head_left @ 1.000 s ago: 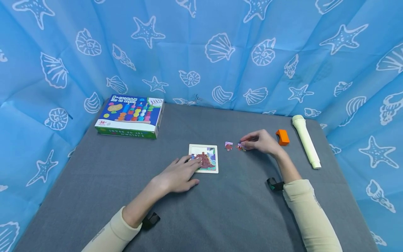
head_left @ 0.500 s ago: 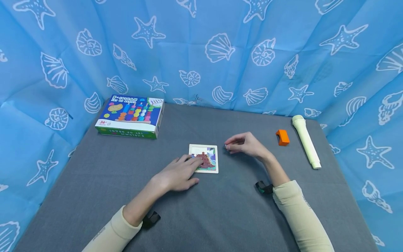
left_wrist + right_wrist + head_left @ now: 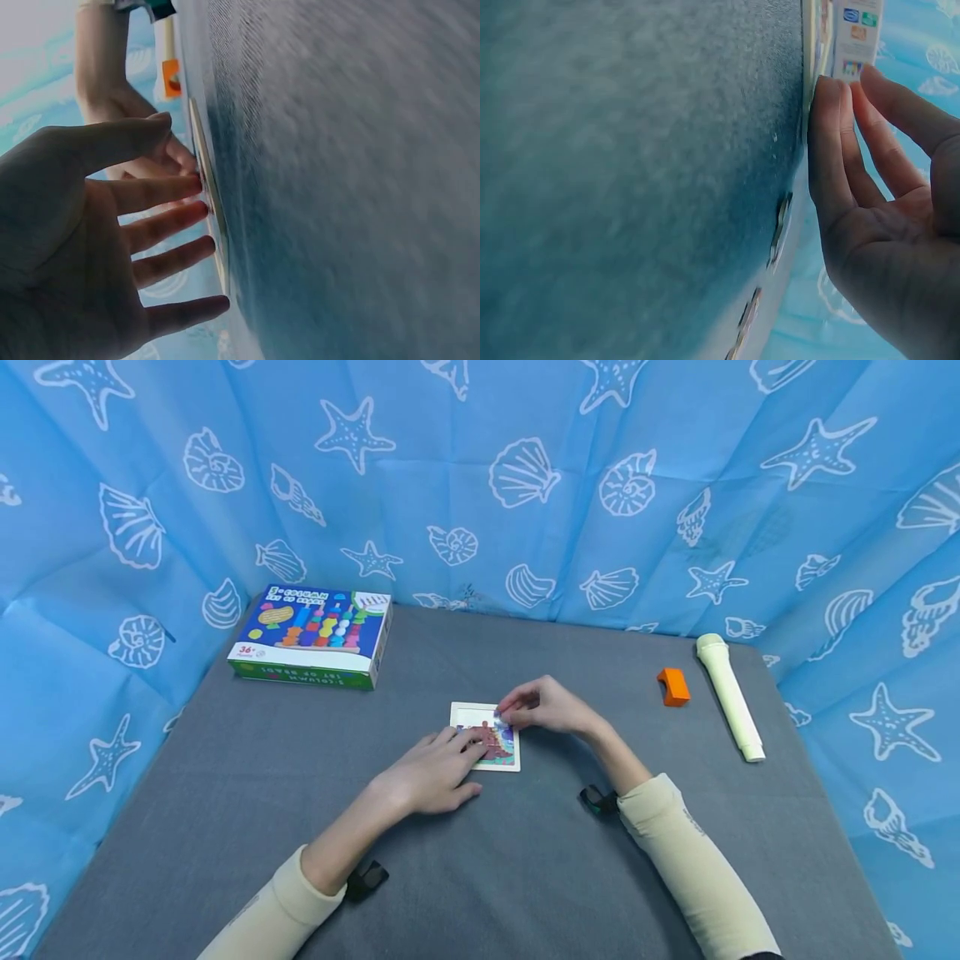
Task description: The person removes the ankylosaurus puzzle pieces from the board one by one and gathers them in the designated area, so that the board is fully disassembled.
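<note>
A small jigsaw puzzle in a pale square frame (image 3: 513, 768) lies flat on the table, with a reddish-brown figure on its fitted part. My left hand (image 3: 435, 777) rests spread on its left side, fingertips on the puzzle; the left wrist view shows those fingers straight against the frame's edge. Over the upper right corner, my right hand (image 3: 553, 706) pinches a small puzzle piece (image 3: 501, 720), mostly covered by the fingertips. Loose puzzle pieces (image 3: 780, 229) lie on the cloth beside the right hand in the right wrist view; in the head view that hand hides them.
A blue bead-set box (image 3: 307, 631) stands at the back left. To the right are an orange arch block (image 3: 673, 687) and a pale yellow microphone-shaped stick (image 3: 729, 697). Grey cloth (image 3: 525, 877) covers the table, and a blue shell-print curtain (image 3: 450, 485) surrounds it.
My right hand has moved left from the loose pieces to the puzzle frame, carrying a puzzle piece. The left hand has stayed on the frame with only a slight shift.
</note>
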Available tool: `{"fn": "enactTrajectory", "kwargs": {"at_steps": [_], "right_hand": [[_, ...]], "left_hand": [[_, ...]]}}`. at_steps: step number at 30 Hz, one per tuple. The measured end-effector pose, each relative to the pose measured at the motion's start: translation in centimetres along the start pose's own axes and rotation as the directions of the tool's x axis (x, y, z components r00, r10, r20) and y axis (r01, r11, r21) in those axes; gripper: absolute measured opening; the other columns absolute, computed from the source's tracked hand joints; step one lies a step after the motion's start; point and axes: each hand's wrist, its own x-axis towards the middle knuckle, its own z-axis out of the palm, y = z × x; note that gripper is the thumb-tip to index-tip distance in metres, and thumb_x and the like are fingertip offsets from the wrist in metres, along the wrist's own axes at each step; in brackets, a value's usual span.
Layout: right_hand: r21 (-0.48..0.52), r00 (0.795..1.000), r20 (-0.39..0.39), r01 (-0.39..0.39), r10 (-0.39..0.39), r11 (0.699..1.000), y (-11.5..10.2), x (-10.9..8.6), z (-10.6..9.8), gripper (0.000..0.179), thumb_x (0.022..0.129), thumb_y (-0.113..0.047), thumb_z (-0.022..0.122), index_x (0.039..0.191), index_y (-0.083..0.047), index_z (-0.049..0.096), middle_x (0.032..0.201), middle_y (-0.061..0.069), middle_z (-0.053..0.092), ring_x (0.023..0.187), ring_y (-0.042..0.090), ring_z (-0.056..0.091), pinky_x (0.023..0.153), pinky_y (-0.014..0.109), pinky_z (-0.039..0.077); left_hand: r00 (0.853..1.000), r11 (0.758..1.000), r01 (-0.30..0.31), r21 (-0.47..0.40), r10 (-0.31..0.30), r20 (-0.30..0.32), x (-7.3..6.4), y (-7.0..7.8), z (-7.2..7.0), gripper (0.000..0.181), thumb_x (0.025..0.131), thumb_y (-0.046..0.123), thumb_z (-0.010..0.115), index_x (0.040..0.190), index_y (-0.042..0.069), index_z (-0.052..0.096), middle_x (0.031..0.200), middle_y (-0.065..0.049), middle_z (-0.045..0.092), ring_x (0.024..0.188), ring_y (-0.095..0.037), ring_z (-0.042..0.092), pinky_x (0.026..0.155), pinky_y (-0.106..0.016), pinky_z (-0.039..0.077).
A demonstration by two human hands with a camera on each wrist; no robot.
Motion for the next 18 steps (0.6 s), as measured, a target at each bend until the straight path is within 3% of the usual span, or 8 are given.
{"fn": "enactTrajectory", "kwargs": {"at_steps": [4, 9, 12, 18], "right_hand": [[-0.09, 1.0, 0.009, 0.01, -0.009, 0.996, -0.1, 0.7, 0.2, 0.022, 0.105, -0.008, 0.071, 0.123, 0.001, 0.078, 0.114, 0.02, 0.078, 0.092, 0.017, 0.075, 0.08, 0.028, 0.064], [-0.167, 1.0, 0.008, 0.021, -0.02, 0.986, -0.1, 1.3, 0.5, 0.015, 0.102, -0.01, 0.075, 0.113, -0.002, 0.082, 0.092, 0.008, 0.074, 0.076, 0.01, 0.063, 0.067, 0.022, 0.053], [-0.201, 0.999, 0.021, 0.041, -0.037, 0.979, -0.2, 1.4, 0.6, 0.012, 0.1, -0.01, 0.077, 0.109, -0.003, 0.083, 0.084, 0.004, 0.07, 0.072, 0.009, 0.06, 0.065, 0.021, 0.051], [-0.266, 0.998, 0.041, 0.053, -0.044, 0.962, -0.6, 1.2, 0.7, 0.01, 0.1, -0.008, 0.077, 0.107, -0.004, 0.082, 0.084, 0.004, 0.07, 0.074, 0.01, 0.059, 0.066, 0.021, 0.049]], "left_hand": [[0.999, 0.999, -0.044, 0.018, 0.045, -0.026, 0.7, 0.6, 0.1, 0.066, 0.109, 0.041, 0.065, 0.163, 0.009, 0.048, 0.171, -0.008, 0.045, 0.158, -0.032, 0.042, 0.126, -0.057, 0.042], [0.998, 0.999, -0.047, 0.013, 0.047, 0.031, 1.2, 1.2, 0.2, 0.067, 0.11, 0.044, 0.063, 0.166, 0.012, 0.044, 0.176, -0.007, 0.039, 0.165, -0.031, 0.032, 0.129, -0.062, 0.037], [0.998, 0.999, -0.037, 0.007, 0.036, 0.053, 1.3, 1.4, 0.3, 0.067, 0.11, 0.044, 0.063, 0.167, 0.013, 0.044, 0.177, -0.005, 0.037, 0.167, -0.03, 0.029, 0.13, -0.065, 0.035], [0.998, 0.999, -0.042, -0.001, 0.042, 0.041, 1.4, 1.5, 0.3, 0.067, 0.11, 0.044, 0.063, 0.166, 0.013, 0.045, 0.176, -0.006, 0.039, 0.166, -0.032, 0.031, 0.13, -0.066, 0.035]]}}
